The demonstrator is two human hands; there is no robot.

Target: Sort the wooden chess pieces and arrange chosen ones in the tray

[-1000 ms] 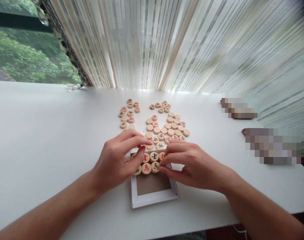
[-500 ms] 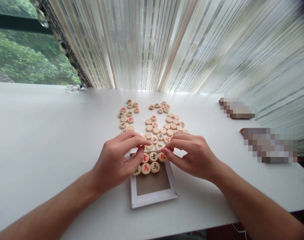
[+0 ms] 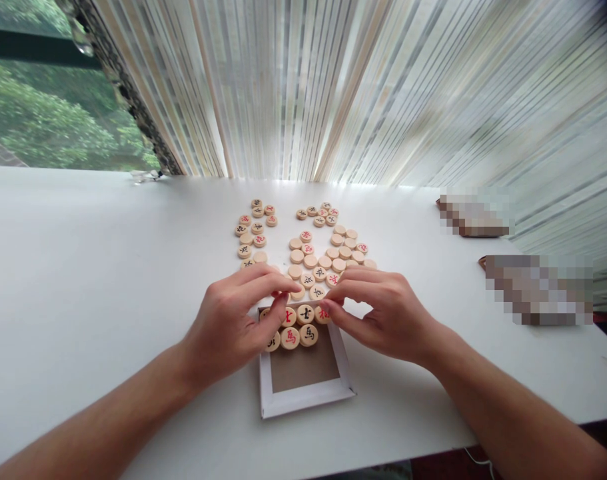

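A shallow white box (image 3: 310, 401) with a brown bottom lies between my hands. In its far part sit two rows of round wooden Chinese chess pieces, among them a black-marked piece (image 3: 308, 335) and a red-marked piece (image 3: 290, 337). My left hand (image 3: 248, 303) is closed in a pinch over the box's far left corner, covering part of the pieces there. Thumb and fingertips of my right hand (image 3: 378, 303) come together at the far right corner, beside a red-marked piece (image 3: 323, 315). Whatever either pinch holds, if anything, is hidden.
Beyond the box, many loose chess pieces (image 3: 310, 262) lie scattered on the white table (image 3: 108, 280), some face down. Two blurred-out items, a nearer one (image 3: 543, 290) and a farther one (image 3: 476, 217), rest at the right. String curtains (image 3: 283, 87) hang behind.
Both hands keep nearly the same pose over the far end of the box. The view shifts very slightly; no piece visibly changes place.
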